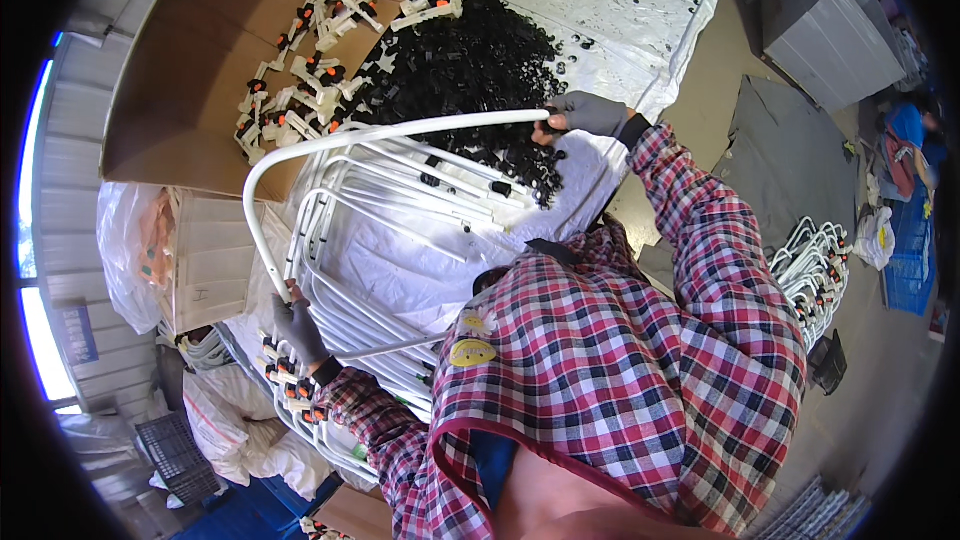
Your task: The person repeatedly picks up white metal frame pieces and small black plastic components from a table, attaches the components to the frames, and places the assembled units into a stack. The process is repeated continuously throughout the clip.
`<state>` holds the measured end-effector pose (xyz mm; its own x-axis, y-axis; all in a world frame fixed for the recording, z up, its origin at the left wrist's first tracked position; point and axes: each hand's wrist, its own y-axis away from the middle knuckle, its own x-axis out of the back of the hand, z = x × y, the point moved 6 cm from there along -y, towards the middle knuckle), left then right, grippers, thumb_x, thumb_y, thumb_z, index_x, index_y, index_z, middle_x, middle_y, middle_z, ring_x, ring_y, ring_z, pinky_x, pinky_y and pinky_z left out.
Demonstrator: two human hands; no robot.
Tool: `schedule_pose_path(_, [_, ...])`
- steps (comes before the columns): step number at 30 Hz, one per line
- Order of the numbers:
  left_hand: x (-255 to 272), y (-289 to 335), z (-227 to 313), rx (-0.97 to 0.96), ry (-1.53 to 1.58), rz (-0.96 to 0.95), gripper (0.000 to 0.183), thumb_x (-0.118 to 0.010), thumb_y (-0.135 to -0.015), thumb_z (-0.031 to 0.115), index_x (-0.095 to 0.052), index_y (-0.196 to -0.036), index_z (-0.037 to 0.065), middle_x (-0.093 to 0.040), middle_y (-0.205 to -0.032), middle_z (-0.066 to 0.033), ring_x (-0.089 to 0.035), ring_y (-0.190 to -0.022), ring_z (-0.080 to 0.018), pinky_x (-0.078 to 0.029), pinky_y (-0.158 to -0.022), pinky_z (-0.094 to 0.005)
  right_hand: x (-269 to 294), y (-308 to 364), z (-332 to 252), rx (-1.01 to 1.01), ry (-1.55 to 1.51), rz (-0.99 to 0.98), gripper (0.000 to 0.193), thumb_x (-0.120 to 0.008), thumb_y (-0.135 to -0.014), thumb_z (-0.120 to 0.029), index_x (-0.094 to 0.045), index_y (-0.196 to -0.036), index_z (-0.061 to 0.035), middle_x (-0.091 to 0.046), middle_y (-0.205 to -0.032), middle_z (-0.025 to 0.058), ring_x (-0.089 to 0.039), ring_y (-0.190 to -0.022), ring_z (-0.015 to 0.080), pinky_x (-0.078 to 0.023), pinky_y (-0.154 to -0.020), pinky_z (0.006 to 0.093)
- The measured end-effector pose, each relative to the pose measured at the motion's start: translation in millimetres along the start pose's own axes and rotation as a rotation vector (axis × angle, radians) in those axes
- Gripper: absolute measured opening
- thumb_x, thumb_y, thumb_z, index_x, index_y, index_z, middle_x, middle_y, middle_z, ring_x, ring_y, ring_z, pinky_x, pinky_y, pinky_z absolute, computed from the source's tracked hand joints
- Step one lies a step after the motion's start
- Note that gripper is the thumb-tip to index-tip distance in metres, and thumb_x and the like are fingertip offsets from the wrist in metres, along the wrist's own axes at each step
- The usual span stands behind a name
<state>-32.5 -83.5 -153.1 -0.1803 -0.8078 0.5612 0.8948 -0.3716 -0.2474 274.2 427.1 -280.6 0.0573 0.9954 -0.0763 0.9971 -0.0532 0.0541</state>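
A white U-bent tube (430, 126) is held up across the front of me. My left hand (300, 328), in a grey glove with bare fingertips, is closed round its near leg. At the tube's far right end is my right hand (592, 116), gloved the same way, its fingers pinched there. Something small and dark shows at those fingertips, too small to name. Under the raised tube lies a stack of similar white tubes (385, 202), a few with black pieces on them. Just beyond is a heap of small black plastic parts (475, 55).
A big cardboard box (195, 80) at the left holds white fittings (325, 75) with orange and black parts. White sheeting (640, 0) lies under the black heap. More bundled tubes (812, 275) stand at the right. White sacks (225, 415) sit at the lower left.
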Motion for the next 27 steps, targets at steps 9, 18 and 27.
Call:
schedule_pose_path(9, [-54,-25,3,0.09,0.122,-0.054,0.018,-0.061,-0.096,0.009,-0.066,-0.111,0.001,-0.06,-0.083,0.0027,-0.05,-0.071,-0.0052,-0.041,-0.064,-0.0212,-12,-18,-52,0.051,0.177,-0.205,0.049,-0.061,-0.093,-0.05,-0.069,-0.098,-0.0017,-0.074,-0.086,0.01,-0.071,-0.081,0.0229,-0.053,-0.071,0.0366])
schedule_pose_path(18, [-266,-67,179,-0.492,-0.418,-0.412,0.072,-0.071,-0.089,0.038,-0.04,-0.146,0.006,-0.067,-0.077,-0.0085,-0.065,-0.061,-0.0242,-0.049,-0.055,-0.0362,57,-136,-159,0.673,1.07,0.608,0.026,-0.067,-0.084,-0.036,-0.065,-0.081,-0.01,-0.065,-0.072,0.0095,-0.064,-0.079,0.0277,-0.049,-0.069,0.0407])
schedule_pose_path(27, [-340,-106,141,-0.12,-0.271,-0.565,0.04,-0.059,-0.096,0.034,-0.059,-0.132,0.017,-0.068,-0.08,-0.0149,-0.069,-0.076,-0.0347,-0.052,-0.065,-0.0403,95,-300,-121,0.371,0.818,0.028,0.039,-0.069,-0.079,-0.044,-0.073,-0.104,-0.0152,-0.071,-0.097,0.0126,-0.067,-0.092,0.0335,-0.052,-0.079,0.0427])
